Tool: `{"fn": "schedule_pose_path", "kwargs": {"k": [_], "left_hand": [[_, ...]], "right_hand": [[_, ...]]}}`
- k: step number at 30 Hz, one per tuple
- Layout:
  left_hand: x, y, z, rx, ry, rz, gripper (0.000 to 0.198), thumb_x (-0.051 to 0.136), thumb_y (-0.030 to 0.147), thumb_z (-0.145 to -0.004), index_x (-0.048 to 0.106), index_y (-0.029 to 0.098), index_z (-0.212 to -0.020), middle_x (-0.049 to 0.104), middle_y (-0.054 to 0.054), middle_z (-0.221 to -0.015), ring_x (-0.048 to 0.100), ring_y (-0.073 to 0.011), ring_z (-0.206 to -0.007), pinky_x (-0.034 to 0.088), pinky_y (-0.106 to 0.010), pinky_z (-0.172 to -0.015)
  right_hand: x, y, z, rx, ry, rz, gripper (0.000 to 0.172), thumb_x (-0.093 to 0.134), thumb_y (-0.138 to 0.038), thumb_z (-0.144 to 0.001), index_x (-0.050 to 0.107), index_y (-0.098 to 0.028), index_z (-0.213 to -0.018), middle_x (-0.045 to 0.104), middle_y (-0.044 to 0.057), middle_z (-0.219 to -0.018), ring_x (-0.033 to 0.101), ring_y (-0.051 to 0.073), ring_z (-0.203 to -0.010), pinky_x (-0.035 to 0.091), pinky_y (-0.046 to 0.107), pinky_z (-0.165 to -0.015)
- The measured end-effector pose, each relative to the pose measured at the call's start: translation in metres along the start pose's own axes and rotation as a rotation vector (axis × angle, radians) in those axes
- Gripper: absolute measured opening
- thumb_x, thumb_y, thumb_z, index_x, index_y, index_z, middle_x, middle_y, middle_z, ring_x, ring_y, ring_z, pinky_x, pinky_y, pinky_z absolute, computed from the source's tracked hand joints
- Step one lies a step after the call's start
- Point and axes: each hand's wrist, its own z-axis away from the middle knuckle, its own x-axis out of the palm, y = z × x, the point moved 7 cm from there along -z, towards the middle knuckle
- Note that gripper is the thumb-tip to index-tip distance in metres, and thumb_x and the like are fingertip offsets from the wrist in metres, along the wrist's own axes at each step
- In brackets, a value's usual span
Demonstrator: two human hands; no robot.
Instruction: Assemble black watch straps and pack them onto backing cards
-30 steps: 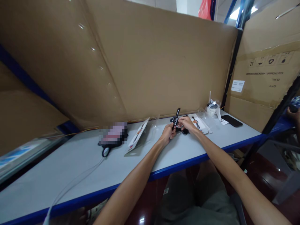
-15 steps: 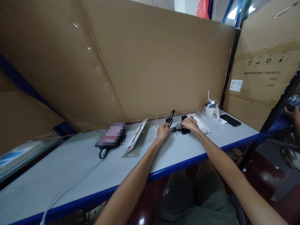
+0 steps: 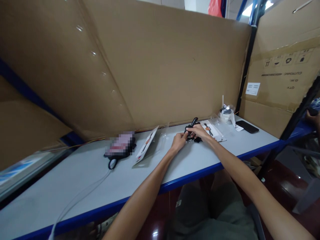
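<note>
Over the grey table [image 3: 150, 180], my left hand [image 3: 179, 140] is closed on a black handled tool [image 3: 194, 122], whose rounded end points up and away. My right hand [image 3: 198, 131] meets it at the tool's lower part, fingers pressed together; what they pinch there is too small to make out. More black parts [image 3: 198, 139] lie on the table beneath my right hand, partly hidden by it. Just right of them is a flat white card [image 3: 214, 131] printed with a picture of a tool.
Another printed card [image 3: 146, 146] leans left of my hands, beside clear plastic. Further left lies a pixelated dark-edged item [image 3: 121, 145] with a loop and cable. A phone [image 3: 247, 127] and a wrapped cup [image 3: 226, 114] are at the right. Cardboard [image 3: 162, 66] stands behind.
My left hand has moved right with the black tool. My right hand has lifted off the black parts on the table and come onto the tool, so both hands are now together.
</note>
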Motion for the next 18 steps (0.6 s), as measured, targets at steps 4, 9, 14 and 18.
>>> {"fn": "schedule_pose_path", "kwargs": {"k": [4,9,14,18], "left_hand": [[0.005,0.005,0.004,0.013,-0.012,-0.028,0.045,0.048,0.055,-0.092,0.056,0.020,-0.064,0.045,0.001,-0.046,0.044,-0.0148,-0.048,0.028,-0.025,-0.049],[0.005,0.013,0.006,0.092,-0.016,-0.159,0.035,0.052,0.042,-0.088,0.057,0.019,-0.064,0.049,0.001,-0.051,0.046,-0.0151,-0.053,0.030,-0.026,-0.054],[0.003,0.026,0.011,0.216,-0.078,-0.314,0.033,0.048,0.038,-0.089,0.063,0.017,-0.068,0.057,-0.001,-0.058,0.054,-0.0177,-0.062,0.033,-0.027,-0.060],[-0.014,0.022,0.011,0.104,0.038,-0.429,0.036,0.042,0.034,-0.093,0.070,0.015,-0.082,0.070,-0.008,-0.072,0.065,-0.0223,-0.073,0.038,-0.028,-0.064]], "right_hand": [[-0.009,0.004,-0.001,0.059,0.156,-0.113,0.036,0.079,-0.036,-0.084,0.055,-0.017,-0.064,0.061,-0.001,-0.054,0.057,0.010,-0.047,0.041,0.017,-0.040],[-0.019,0.009,-0.002,0.079,0.267,-0.343,0.026,0.080,-0.026,-0.078,0.058,-0.017,-0.068,0.063,-0.002,-0.058,0.058,0.010,-0.053,0.048,0.018,-0.049],[-0.048,0.008,-0.006,0.039,0.414,-0.591,0.013,0.073,-0.022,-0.075,0.060,-0.017,-0.075,0.065,-0.001,-0.061,0.061,0.012,-0.060,0.051,0.020,-0.060],[-0.093,-0.004,0.001,-0.094,0.713,-0.218,0.018,0.069,-0.027,-0.076,0.056,-0.019,-0.065,0.060,-0.004,-0.059,0.059,0.012,-0.064,0.044,0.019,-0.060]]}}
